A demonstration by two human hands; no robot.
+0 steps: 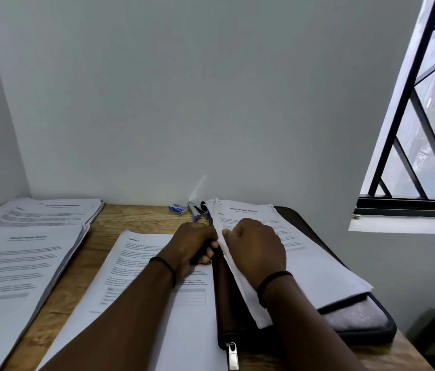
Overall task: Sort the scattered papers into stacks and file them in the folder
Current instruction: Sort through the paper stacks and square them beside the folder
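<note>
Both forearms reach forward over the bench and meet at the folder, each wrist ringed by a thin black band. The left hand is curled, knuckles up, its fingers wrapped around the folder's dark raised left edge. The right hand sits just right of it, fingers curled under and pinching the left edge of the paper stack that lies in the folder, so that this edge lifts off the folder along its length. The folder lies open at the bench's right end, dark outside with a grey lining showing below the stack, and a metal zip pull hangs at its near left corner. Just left of the folder, under the left forearm, a second stack of printed sheets lies flat on the bench. Further left of the folder lie two more stacks, one near and one by the wall. Behind the folder's far left corner, against the wall, lie some pens and a small blue box. A barred window stands above and to the right of the folder.
</note>
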